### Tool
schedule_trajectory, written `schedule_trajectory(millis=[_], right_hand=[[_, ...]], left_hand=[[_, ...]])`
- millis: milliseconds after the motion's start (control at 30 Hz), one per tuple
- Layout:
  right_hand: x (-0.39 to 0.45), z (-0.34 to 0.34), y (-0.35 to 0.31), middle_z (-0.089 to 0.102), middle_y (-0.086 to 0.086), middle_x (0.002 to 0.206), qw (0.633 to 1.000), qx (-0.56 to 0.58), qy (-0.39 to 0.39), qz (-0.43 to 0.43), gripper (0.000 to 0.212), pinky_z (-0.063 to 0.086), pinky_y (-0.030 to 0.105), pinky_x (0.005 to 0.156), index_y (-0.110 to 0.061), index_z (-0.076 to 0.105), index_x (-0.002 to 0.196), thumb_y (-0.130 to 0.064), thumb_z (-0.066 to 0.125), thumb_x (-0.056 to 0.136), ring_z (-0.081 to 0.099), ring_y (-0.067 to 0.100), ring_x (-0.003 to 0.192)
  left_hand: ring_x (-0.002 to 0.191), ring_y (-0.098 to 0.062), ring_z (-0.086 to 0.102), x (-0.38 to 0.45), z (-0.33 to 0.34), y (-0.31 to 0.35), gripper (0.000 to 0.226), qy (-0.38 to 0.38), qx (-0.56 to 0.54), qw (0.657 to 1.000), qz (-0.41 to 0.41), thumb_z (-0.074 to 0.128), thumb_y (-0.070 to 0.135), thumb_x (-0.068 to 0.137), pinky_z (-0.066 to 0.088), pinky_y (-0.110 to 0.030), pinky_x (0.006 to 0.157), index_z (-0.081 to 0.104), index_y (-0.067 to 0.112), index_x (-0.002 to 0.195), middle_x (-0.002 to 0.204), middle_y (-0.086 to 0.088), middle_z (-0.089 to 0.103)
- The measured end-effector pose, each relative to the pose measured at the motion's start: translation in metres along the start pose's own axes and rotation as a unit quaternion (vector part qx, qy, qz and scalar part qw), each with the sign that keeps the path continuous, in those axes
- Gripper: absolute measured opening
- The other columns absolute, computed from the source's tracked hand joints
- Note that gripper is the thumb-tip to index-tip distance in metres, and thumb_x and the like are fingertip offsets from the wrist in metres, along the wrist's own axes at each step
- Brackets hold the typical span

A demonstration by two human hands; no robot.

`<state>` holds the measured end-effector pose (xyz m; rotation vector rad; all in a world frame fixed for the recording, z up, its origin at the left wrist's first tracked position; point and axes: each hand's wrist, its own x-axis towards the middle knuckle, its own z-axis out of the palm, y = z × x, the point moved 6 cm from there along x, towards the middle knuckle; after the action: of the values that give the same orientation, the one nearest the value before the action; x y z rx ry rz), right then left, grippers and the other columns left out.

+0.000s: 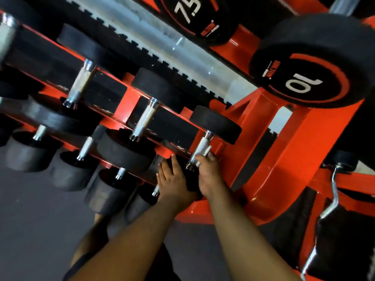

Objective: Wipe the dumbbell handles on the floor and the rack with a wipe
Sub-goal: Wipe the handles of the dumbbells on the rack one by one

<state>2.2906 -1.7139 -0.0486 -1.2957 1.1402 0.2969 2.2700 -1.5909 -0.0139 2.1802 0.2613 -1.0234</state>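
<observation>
The right hand (208,175) curled its grip around the knurled silver handle (199,150) of the end dumbbell on the orange steel rack (284,151), a bit of white wipe (207,151) showing at the fingers. The left hand (172,177) lay flat, fingers straight, on that dumbbell's black rubber head (191,179).

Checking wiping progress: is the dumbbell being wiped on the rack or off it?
On the rack: the dumbbell rests there, right hand holding its handle.

A gym: an orange rack (269,151) fills the frame, loaded with black dumbbells (142,126), above grey flooring (30,230) at lower left
</observation>
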Motion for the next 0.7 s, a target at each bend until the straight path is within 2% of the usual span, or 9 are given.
schedule_trajectory(millis=[100, 200, 267, 400, 500, 600, 700], right_hand=[[0.012, -0.002, -0.026, 0.066, 0.010, 0.095, 0.999, 0.042, 0.014, -0.012, 0.024, 0.051, 0.034, 0.076, -0.008, 0.063, 0.115, -0.009, 0.062, 0.092, 0.064, 0.024, 0.088], [0.031, 0.003, -0.046, 0.065, 0.004, 0.092, 0.997, 0.074, 0.033, 0.000, 0.012, 0.050, 0.029, 0.069, -0.011, 0.064, 0.104, -0.012, 0.062, 0.092, 0.064, 0.016, 0.081], [0.028, 0.007, -0.044, 0.066, 0.004, 0.093, 0.997, 0.068, 0.015, 0.019, 0.011, 0.051, 0.029, 0.068, -0.012, 0.065, 0.104, -0.012, 0.063, 0.093, 0.065, 0.017, 0.082], [0.021, -0.005, -0.047, 0.069, 0.007, 0.096, 0.998, 0.057, 0.033, -0.013, 0.013, 0.053, 0.034, 0.081, -0.008, 0.066, 0.101, -0.012, 0.067, 0.089, 0.066, 0.022, 0.093], [0.025, -0.001, -0.052, 0.066, 0.006, 0.090, 0.997, 0.079, 0.025, 0.010, 0.003, 0.051, 0.029, 0.073, -0.010, 0.065, 0.094, -0.013, 0.063, 0.093, 0.064, 0.017, 0.084], [0.028, 0.010, -0.054, 0.061, 0.004, 0.085, 0.996, 0.078, -0.020, 0.044, 0.012, 0.049, 0.028, 0.074, -0.011, 0.063, 0.089, -0.015, 0.056, 0.098, 0.061, 0.015, 0.079], [0.027, 0.000, -0.048, 0.062, 0.005, 0.086, 0.997, 0.069, -0.005, 0.028, 0.005, 0.050, 0.030, 0.074, -0.010, 0.063, 0.094, -0.015, 0.063, 0.093, 0.062, 0.018, 0.083]], left_hand=[[0.155, -0.033, -0.018, 0.000, 0.002, -0.001, 0.149, -0.011, 0.006, 1.000, -0.004, 0.089, 0.055, 0.063, -0.008, -0.047, 0.126, -0.020, 0.018, 0.158, 0.165, -0.022, -0.019], [0.154, -0.034, -0.018, 0.002, 0.000, 0.001, 0.147, -0.013, 0.023, 1.000, -0.007, 0.088, 0.054, 0.065, -0.007, -0.048, 0.126, -0.019, 0.018, 0.159, 0.165, -0.022, -0.018], [0.154, -0.034, -0.019, 0.002, -0.002, 0.001, 0.145, -0.019, 0.025, 0.999, -0.004, 0.089, 0.051, 0.067, -0.006, -0.049, 0.126, -0.019, 0.018, 0.159, 0.165, -0.023, -0.018], [0.154, -0.034, -0.020, 0.001, -0.001, 0.001, 0.145, -0.025, 0.026, 0.999, 0.000, 0.088, 0.051, 0.068, -0.007, -0.050, 0.126, -0.021, 0.020, 0.159, 0.165, -0.022, -0.019], [0.154, -0.034, -0.020, 0.002, 0.001, 0.001, 0.147, -0.022, 0.024, 0.999, 0.002, 0.089, 0.051, 0.066, -0.007, -0.050, 0.126, -0.022, 0.021, 0.158, 0.165, -0.021, -0.018], [0.155, -0.034, -0.017, 0.001, 0.000, 0.001, 0.148, -0.012, 0.015, 1.000, 0.003, 0.090, 0.051, 0.064, -0.005, -0.050, 0.126, -0.020, 0.021, 0.158, 0.165, -0.019, -0.016], [0.154, -0.034, -0.018, 0.001, 0.000, 0.000, 0.147, -0.011, 0.016, 1.000, 0.005, 0.090, 0.051, 0.064, -0.006, -0.049, 0.126, -0.020, 0.021, 0.158, 0.165, -0.020, -0.016]])
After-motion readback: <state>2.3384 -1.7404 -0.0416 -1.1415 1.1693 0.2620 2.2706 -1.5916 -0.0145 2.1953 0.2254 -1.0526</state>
